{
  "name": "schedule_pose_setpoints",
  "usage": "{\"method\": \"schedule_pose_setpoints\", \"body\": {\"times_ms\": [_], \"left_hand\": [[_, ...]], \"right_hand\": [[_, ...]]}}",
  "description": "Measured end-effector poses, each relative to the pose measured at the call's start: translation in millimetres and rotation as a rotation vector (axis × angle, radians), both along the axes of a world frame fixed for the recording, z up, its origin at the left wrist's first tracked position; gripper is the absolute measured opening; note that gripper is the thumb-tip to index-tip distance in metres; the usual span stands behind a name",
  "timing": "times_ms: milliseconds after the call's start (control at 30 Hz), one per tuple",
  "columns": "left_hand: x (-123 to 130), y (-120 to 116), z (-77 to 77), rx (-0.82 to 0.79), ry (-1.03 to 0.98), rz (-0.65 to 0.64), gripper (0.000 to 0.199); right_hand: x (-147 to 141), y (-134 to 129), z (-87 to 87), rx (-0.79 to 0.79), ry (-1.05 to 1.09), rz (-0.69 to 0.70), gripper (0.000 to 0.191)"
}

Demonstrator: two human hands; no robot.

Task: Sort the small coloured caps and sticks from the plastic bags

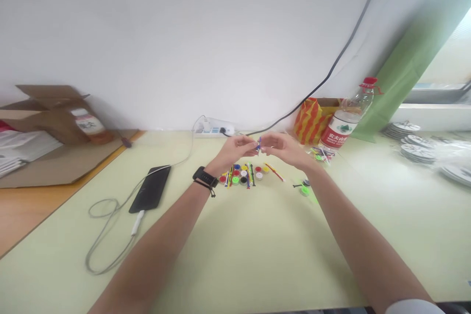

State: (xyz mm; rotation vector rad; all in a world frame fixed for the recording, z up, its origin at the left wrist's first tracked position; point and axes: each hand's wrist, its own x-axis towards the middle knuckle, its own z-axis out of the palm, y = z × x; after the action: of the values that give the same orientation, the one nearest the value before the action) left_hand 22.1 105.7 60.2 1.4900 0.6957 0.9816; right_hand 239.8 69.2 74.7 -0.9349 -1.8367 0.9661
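My left hand [237, 151] and my right hand [279, 149] meet above the table, fingertips pinched from both sides on a small blue plastic piece [259, 145]. Its exact kind is too small to make out. Just below my hands lie several coloured round discs, among them a bright green disc [236, 180] and a black disc [243, 181]. Thin coloured plastic sticks lie between them, and a red and yellow stick [275, 172] rests slanted to their right. Under my right forearm are another green disc [304, 190] and a dark short stick [297, 186].
A black phone [150, 190] on a charging cable lies left. At the wall sits a power strip [213, 127]. To the right stand a large water bottle [346, 117], a striped bag [312, 120] and stacked discs [417, 152]. A cardboard box [55, 142] with a small bottle [91, 126] is far left.
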Motion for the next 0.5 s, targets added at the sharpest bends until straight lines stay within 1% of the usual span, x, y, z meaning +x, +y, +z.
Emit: {"method": "schedule_pose_setpoints", "body": {"times_ms": [67,167,300,400,500], "left_hand": [[4,0,-3.7,-0.018,-0.010,-0.012,0.033],[9,-3,-4.2,-0.016,-0.001,-0.009,0.034],[14,-8,-3.0,0.035,0.028,0.057,0.036],[17,-10,-4.7,0.091,0.057,0.088,0.030],[19,-11,-8.1,0.140,0.083,0.086,0.023]], "right_hand": [[-5,0,0.0,0.009,-0.022,-0.029,0.028],[-7,0,-1.3,-0.033,-0.024,-0.027,0.025],[-8,2,-3.7,-0.084,0.000,-0.017,0.015],[-9,1,-3.5,-0.094,-0.014,-0.011,0.006],[-10,-1,-1.9,-0.095,-0.058,-0.003,0.005]]}}
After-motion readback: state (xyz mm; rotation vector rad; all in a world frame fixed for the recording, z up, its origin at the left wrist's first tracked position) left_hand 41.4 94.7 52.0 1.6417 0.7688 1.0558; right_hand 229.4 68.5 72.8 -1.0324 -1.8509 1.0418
